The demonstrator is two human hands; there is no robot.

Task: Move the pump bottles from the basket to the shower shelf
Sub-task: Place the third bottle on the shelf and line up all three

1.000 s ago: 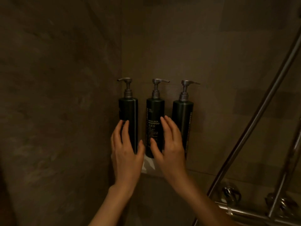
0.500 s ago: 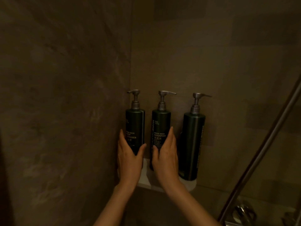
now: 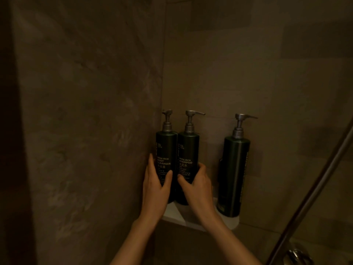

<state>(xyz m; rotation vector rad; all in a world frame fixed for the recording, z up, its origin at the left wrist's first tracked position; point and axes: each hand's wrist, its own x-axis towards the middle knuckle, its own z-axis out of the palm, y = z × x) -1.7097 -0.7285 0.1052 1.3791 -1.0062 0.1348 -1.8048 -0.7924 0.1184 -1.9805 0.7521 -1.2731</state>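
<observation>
Three dark green pump bottles stand upright on a white corner shower shelf (image 3: 232, 222). The body cleanser bottle (image 3: 165, 148) is in the corner, and my left hand (image 3: 155, 185) wraps its lower half. The shampoo bottle (image 3: 188, 148) touches it on the right, with my right hand (image 3: 197, 185) gripping its lower part. The third bottle (image 3: 234, 175) stands apart at the shelf's right end, untouched. No basket is in view.
Brown tiled walls meet in the corner behind the bottles. A slanted metal shower rail (image 3: 313, 196) crosses the right side, with a chrome fitting (image 3: 295, 257) at the bottom right.
My hands have closed around the two left bottles, which now stand pressed together in the corner. The gap to the third bottle has widened. The view has tilted up and drawn closer.
</observation>
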